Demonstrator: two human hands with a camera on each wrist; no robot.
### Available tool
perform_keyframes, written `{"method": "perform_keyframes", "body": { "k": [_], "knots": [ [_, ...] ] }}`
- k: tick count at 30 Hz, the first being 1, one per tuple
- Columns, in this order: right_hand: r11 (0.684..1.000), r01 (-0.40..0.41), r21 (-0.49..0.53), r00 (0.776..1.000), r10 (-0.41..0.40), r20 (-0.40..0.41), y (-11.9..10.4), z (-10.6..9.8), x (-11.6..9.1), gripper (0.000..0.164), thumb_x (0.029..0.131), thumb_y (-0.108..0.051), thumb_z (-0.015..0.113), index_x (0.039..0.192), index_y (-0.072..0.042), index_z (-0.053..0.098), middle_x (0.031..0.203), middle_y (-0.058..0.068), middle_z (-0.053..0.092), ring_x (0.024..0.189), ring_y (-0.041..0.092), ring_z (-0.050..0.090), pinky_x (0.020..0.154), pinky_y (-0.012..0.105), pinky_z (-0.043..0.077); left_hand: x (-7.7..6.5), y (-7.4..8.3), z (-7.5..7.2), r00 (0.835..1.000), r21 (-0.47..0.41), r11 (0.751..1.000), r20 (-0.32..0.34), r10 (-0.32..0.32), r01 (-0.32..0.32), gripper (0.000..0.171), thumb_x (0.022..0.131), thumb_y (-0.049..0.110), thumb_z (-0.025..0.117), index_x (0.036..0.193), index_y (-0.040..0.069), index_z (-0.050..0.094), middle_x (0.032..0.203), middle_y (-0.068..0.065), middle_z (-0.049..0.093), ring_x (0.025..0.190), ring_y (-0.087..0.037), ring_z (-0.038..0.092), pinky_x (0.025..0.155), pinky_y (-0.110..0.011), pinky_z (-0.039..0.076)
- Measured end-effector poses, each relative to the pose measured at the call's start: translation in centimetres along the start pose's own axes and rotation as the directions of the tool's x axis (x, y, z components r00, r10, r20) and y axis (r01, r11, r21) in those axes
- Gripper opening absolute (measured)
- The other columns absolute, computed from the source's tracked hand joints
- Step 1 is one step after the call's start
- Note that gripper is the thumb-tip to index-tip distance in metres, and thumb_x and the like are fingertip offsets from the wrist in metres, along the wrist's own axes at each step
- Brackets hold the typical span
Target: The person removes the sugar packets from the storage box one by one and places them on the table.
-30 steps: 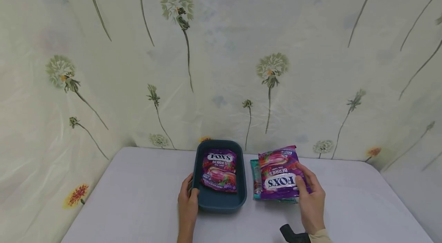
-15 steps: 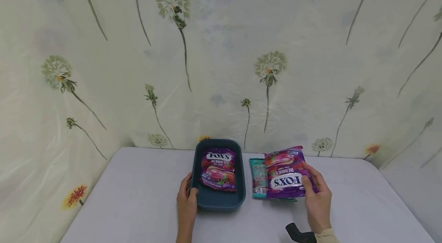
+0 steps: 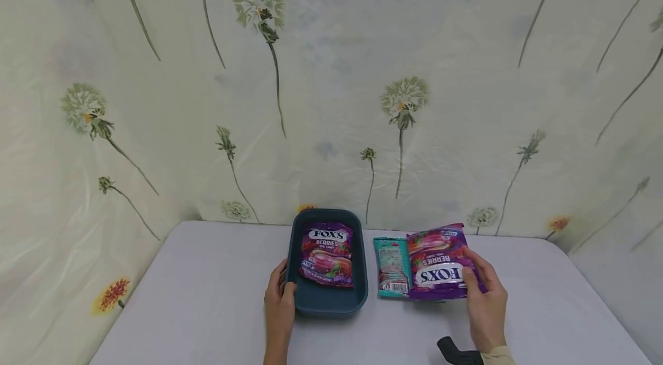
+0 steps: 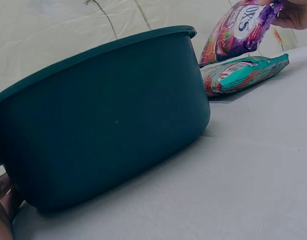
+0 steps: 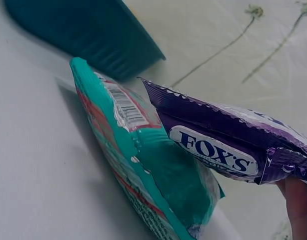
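Note:
A dark teal plastic bin [image 3: 331, 304] stands on the table, and a purple Fox's Berries candy bag [image 3: 326, 255] lies inside it. My left hand [image 3: 279, 303] grips the bin's left side, thumb at the rim. To the bin's right, my right hand [image 3: 487, 304] pinches a second purple Fox's candy bag [image 3: 437, 264] by its right edge, its print upside down in the head view. Under and left of this held bag lies a teal candy bag [image 3: 392, 267], partly covered by it in the head view. The right wrist view shows the purple bag [image 5: 213, 152] raised over the teal one [image 5: 168, 170].
A white-covered table [image 3: 207, 296] carries everything. Right behind its far edge hangs a pale curtain [image 3: 321, 94] with dandelion prints, which also runs along the left and right. A black strap piece [image 3: 458, 352] sits at my right wrist.
My right hand has moved to the right with the purple candy bag, uncovering more of the teal bag's barcode side. The left hand and the bin have stayed in place.

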State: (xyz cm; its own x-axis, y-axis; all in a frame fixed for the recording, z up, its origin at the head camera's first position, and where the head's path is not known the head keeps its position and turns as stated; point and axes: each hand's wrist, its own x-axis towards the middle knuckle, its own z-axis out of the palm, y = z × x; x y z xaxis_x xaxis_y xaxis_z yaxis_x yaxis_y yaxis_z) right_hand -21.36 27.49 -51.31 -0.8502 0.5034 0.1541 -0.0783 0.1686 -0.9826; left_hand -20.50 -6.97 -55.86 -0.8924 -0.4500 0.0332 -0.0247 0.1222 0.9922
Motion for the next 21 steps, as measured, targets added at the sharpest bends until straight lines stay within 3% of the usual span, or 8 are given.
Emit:
{"method": "perform_keyframes", "body": {
  "k": [8, 21],
  "knots": [
    [0.998, -0.067, -0.01, 0.998, 0.067, -0.007, 0.4, -0.8, 0.4, 0.038, 0.095, -0.016, 0.052, 0.133, -0.021, 0.055, 0.137, -0.005, 0.055, 0.119, -0.001, 0.049, 0.084, 0.002, 0.039, 0.0, 0.0, 0.0, 1.0, -0.003, 1.0, -0.003, 0.012, -0.012, 0.047, 0.087, 0.005, 0.047, 0.134, 0.013, 0.052, 0.133, -0.013, 0.056, 0.122, -0.028, 0.054, 0.1, -0.049, 0.042],
    [0.996, -0.09, 0.027, 0.996, 0.091, -0.026, 1.1, -2.0, 1.2, 0.038, 0.095, -0.017, 0.051, 0.133, -0.019, 0.055, 0.136, -0.007, 0.054, 0.121, 0.0, 0.048, 0.083, 0.001, 0.04, 0.1, -0.1, -0.2, 1.0, -0.019, 1.0, 0.005, 0.024, -0.023, 0.048, 0.087, 0.004, 0.047, 0.133, 0.016, 0.053, 0.132, -0.011, 0.057, 0.121, -0.024, 0.055, 0.099, -0.045, 0.043]
  ]
}}
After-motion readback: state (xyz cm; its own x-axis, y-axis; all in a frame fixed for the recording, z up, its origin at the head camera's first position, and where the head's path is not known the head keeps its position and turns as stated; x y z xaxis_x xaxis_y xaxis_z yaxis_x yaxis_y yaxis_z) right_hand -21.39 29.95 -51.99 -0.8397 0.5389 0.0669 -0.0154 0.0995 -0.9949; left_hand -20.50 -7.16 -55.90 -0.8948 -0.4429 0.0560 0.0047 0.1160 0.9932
